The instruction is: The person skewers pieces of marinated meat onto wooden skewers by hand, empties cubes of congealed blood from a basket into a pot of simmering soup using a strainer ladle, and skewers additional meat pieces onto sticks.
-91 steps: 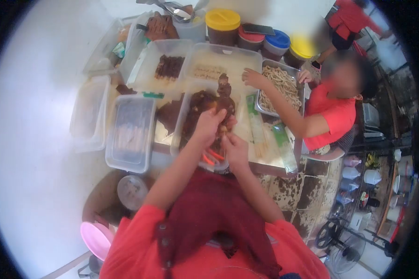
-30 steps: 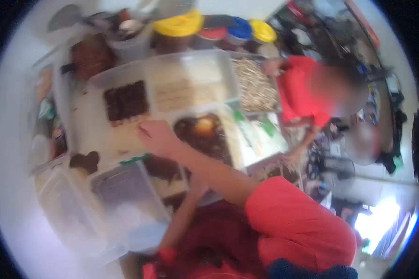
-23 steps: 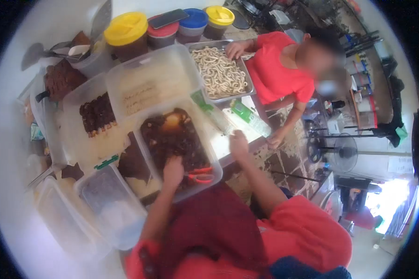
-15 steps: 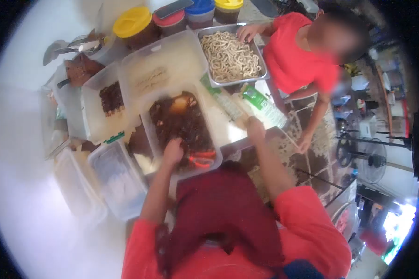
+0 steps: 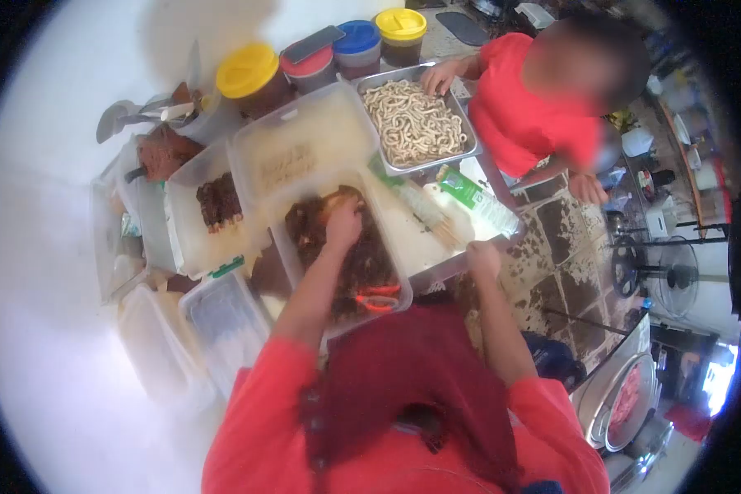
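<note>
My left hand [image 5: 344, 226] reaches down into a clear plastic bin [image 5: 284, 247] of dark, sauced meat [image 5: 369, 262]; its fingertips are hidden at the meat's surface. Orange-handled scissors [image 5: 377, 300] lie in the near corner of that bin. My right hand [image 5: 483, 257] is closed at the table's near edge, beside a bundle of wooden skewers [image 5: 438, 224]. Whatever it may hold is too small to make out. A green-and-white packet [image 5: 476, 198] lies just beyond it.
A co-worker's hand [image 5: 441, 77] rests at a metal tray [image 5: 472, 148] of pale coiled pieces. Tubs with yellow, red and blue lids stand behind. To the left are a bin with dark skewered pieces [image 5: 220, 202] and long plastic containers [image 5: 222, 309].
My left hand has moved farther into the meat bin, toward its far side. My right hand has shifted from the skewer ends to the table edge. The co-worker's lower hand has drawn back.
</note>
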Tool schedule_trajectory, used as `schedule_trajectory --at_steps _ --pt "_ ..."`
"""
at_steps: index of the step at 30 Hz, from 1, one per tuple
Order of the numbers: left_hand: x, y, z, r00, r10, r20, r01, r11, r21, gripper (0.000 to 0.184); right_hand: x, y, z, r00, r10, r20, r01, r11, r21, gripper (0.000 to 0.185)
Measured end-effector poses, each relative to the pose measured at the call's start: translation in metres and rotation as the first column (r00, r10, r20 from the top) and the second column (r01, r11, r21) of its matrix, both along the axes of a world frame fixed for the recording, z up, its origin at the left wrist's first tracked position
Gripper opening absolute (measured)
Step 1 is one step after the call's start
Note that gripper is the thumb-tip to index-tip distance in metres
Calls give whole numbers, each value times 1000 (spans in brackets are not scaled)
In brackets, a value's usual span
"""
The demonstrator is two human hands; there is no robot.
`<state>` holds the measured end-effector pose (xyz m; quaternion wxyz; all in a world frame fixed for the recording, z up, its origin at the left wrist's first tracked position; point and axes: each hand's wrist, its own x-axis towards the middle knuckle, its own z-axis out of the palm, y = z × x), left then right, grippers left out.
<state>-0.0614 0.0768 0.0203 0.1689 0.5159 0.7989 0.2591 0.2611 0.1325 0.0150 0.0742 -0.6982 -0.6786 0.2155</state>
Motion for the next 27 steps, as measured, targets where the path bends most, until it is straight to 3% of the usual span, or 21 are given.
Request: schedule_trajectory --at_steps 2,5,7,9,11,13,14,17,18,19,21,23,24,26,27 --pt "-3 19 -2 996 -67 66 73 993 -97 29 20 -5 -10 998 42 -50 -32 981 189 18" --pt "-11 31 -38 992 -117 -38 108 978 -179 26 64 -27 -2 847 -206 -491 263 963 50 15" --pt "-10 26 -30 990 -131 60 140 972 -188 27 78 -48 59 441 -496 -748 526 818 -232 10" --pt "-15 15 -35 987 -101 125 115 986 -117 26 119 -62 76 138 -318 -938 623 764 -168 9" --pt "-20 1 -48 986 -49 159 43 998 41 24 124 -66 121 64 -201 -978 666 738 -108 6" --pt "-29 -14 -23 969 -1 247 2 1000 -3 26 136 -62 151 48 -207 -977 611 780 -135 6" --pt "-33 -20 -11 952 25 307 -16 999 -30 25 139 -58 154 145 -169 -975 564 824 -59 8" --pt "-40 -40 9 842 104 529 -113 994 -16 21 77 -45 183 122 -255 -959 435 882 -179 10" --pt "-42 -46 15 789 124 602 -156 988 1 20 48 -46 186 179 -303 -936 416 886 -207 11" --pt "-43 -51 23 694 184 696 -236 972 -22 18 21 -50 187 237 -345 -908 396 888 -234 13" --pt "-45 -60 37 456 273 847 -384 919 -89 13 -9 -73 169 455 -348 -820 149 937 -315 17" --pt "-47 -69 41 213 180 960 -494 868 -53 14 -33 -100 158 556 -356 -751 -157 843 -515 23" --pt "-48 -74 43 90 114 989 -546 836 -47 15 -36 -105 158 587 -308 -749 -233 821 -520 23" --pt "-47 -84 48 24 65 998 -572 819 -40 13 -40 -109 157 637 -204 -743 -378 757 -532 24" --pt "-44 -88 52 -10 39 999 -583 811 -37 11 -43 -107 155 616 -215 -758 -336 799 -499 23"
